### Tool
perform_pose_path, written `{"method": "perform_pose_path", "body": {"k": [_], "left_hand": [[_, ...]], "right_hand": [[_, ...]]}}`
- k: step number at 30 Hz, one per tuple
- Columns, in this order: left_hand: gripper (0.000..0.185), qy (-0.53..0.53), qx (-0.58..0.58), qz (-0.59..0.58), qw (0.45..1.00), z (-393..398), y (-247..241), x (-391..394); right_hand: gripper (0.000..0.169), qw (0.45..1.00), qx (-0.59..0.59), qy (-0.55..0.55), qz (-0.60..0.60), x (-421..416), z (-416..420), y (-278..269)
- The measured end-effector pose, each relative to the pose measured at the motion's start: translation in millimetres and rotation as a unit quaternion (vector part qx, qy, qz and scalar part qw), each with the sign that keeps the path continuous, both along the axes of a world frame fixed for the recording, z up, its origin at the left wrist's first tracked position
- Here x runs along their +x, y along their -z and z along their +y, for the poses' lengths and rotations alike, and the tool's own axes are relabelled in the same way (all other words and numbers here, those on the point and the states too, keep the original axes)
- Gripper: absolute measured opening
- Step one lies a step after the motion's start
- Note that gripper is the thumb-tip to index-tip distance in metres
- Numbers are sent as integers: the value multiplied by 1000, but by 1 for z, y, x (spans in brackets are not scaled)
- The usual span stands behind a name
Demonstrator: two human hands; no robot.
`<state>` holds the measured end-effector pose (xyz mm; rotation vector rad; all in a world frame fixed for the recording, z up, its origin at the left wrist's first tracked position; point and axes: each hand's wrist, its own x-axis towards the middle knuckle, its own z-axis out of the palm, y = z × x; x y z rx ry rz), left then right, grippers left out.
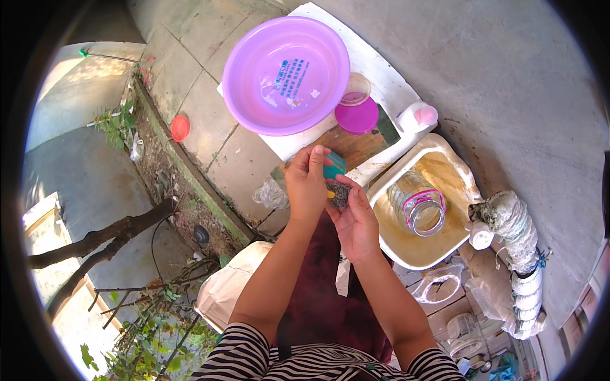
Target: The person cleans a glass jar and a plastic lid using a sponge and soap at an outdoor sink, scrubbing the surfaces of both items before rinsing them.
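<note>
My right hand (355, 221) holds a dark grey, wiry-looking scouring pad (339, 194) between thumb and fingers. A small yellow piece (330, 194) shows at the pad's left side. Close beside it, my left hand (307, 183) has its thumb and fingers drawn together. A teal object (336, 165) with a yellow line sits at the left fingertips; whether they grip it is unclear. Beyond the hands, a worn wooden board (355, 145) lies on a white slab (381, 71). A large purple plastic basin (238, 95) stands at the slab's far end.
Right of my hands, a stained white sink (405, 259) holds a clear jar (407, 200) with a pink handle. A round magenta lid (357, 116), a clear tub (358, 85) and a white bottle (411, 116) stand near the wall. Left are a crumpled plastic bag (271, 194) and a red bowl (180, 128).
</note>
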<state>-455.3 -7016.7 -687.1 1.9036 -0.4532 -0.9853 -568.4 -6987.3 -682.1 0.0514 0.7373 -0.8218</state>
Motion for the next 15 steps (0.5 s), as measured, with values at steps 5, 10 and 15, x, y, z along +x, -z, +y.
{"method": "perform_pose_path", "body": {"k": [5,10,15], "left_hand": [[28,16,1,-28,999,3,9,5],[28,35,10,-43,998,4,13,7],[30,26,-26,2,999,2,6,9]], "right_hand": [[34,1000,8,2,-1,1,1,2],[34,1000,1,9,13,0,1,6],[35,1000,-5,24,-5,-13,2,8]]}}
